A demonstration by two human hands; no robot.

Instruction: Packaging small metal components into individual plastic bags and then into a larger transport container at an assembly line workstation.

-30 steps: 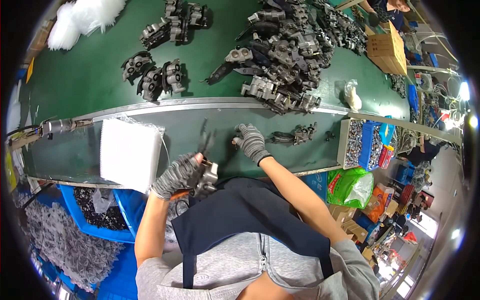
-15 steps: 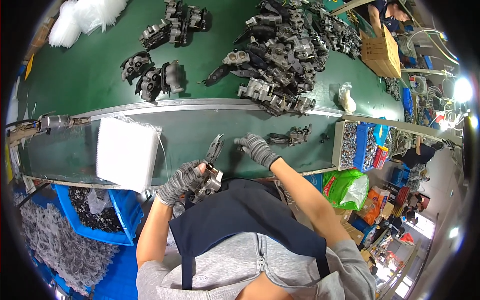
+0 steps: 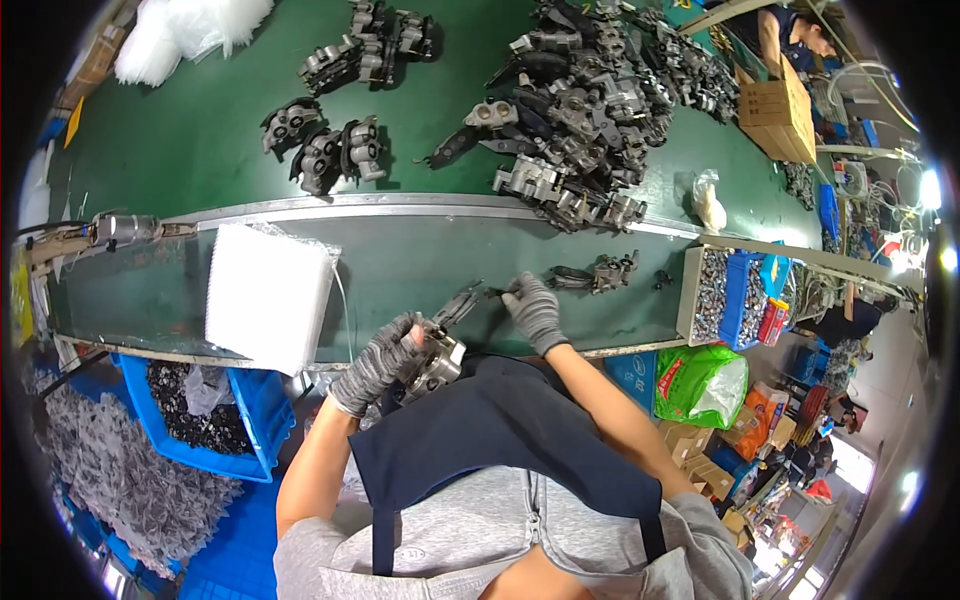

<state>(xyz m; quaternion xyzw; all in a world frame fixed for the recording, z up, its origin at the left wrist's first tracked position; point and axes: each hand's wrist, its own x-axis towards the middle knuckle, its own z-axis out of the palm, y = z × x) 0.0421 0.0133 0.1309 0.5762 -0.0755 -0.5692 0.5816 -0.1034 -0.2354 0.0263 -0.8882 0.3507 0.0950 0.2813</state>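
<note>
My left hand, in a grey striped glove, is closed around a metal brake caliper close to my apron at the bench's front edge. From the caliper a dark flat bracket arm sticks up and to the right. My right hand, gloved alike, is pinched just beyond that arm's tip. A small dark piece shows at its fingertips, too small to name. Another caliper with its bracket lies on the bench right of my right hand.
A big heap of calipers covers the far bench, with smaller groups to its left. White plastic sheets lie at left, beside an air tool. Parts bins stand at right. A person works beside a carton.
The view has shifted slightly. The caliper's bracket arm now leans further right, toward my right hand. The right fingertips have come closer to its tip, and a small dark piece shows there.
</note>
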